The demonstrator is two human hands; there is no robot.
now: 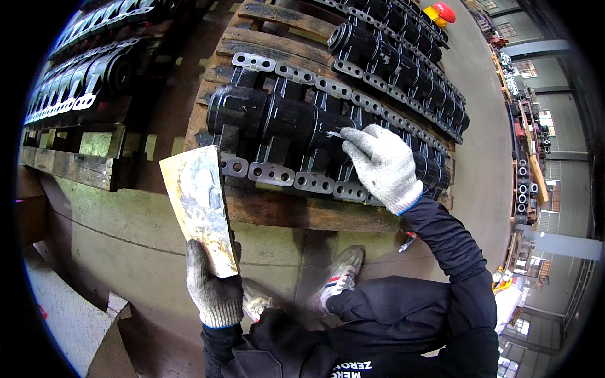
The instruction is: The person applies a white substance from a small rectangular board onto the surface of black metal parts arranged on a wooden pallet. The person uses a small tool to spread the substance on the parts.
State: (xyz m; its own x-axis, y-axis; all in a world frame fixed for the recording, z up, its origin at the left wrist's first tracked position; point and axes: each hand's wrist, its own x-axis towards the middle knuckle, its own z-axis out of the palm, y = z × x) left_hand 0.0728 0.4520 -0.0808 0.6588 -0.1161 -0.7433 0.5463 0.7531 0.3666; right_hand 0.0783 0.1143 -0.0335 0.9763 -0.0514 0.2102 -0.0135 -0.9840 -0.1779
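Observation:
My left hand (211, 286), in a grey knit glove, grips the lower end of a flat board (200, 208) smeared with grey and yellowish-brown paste. My right hand (383, 165), gloved in the same knit, reaches over a row of black cylindrical metal parts (287, 126). Its fingers are drawn together close to a part's upper surface, where a small pale streak shows at the fingertips. Whether that streak is a thin tool or a smear, I cannot tell. Bare-metal flange plates with round holes (271, 174) edge the row on both sides.
The parts lie on a wooden pallet (271, 211), with another row of black parts (403, 69) behind. A second loaded pallet (69, 160) stands at left. A grey textured metal plate (69, 315) is at lower left. At the far end sits a red and yellow object (439, 14).

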